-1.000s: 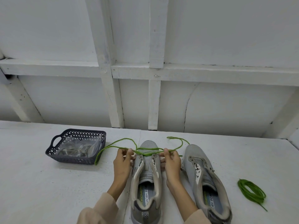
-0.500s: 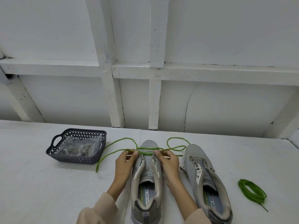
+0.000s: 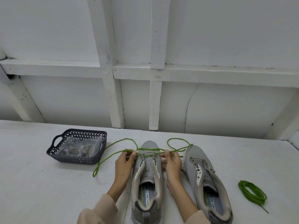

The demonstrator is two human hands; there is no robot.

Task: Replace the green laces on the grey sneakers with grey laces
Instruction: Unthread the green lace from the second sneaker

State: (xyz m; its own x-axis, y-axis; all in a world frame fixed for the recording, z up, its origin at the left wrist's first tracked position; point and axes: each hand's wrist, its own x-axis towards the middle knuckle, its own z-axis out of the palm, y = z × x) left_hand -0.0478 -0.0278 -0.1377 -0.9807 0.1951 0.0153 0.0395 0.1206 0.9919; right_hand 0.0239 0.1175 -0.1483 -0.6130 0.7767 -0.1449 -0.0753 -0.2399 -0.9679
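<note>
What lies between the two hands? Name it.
Head view: the front of the grey mesh sneaker, with the thin green lace stretched across it, pinched by the left hand and right hand.

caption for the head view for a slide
Left hand and right hand pinch the green lace at one grey sneaker's front eyelets; the other sneaker lies unlaced beside a coiled lace.
</note>
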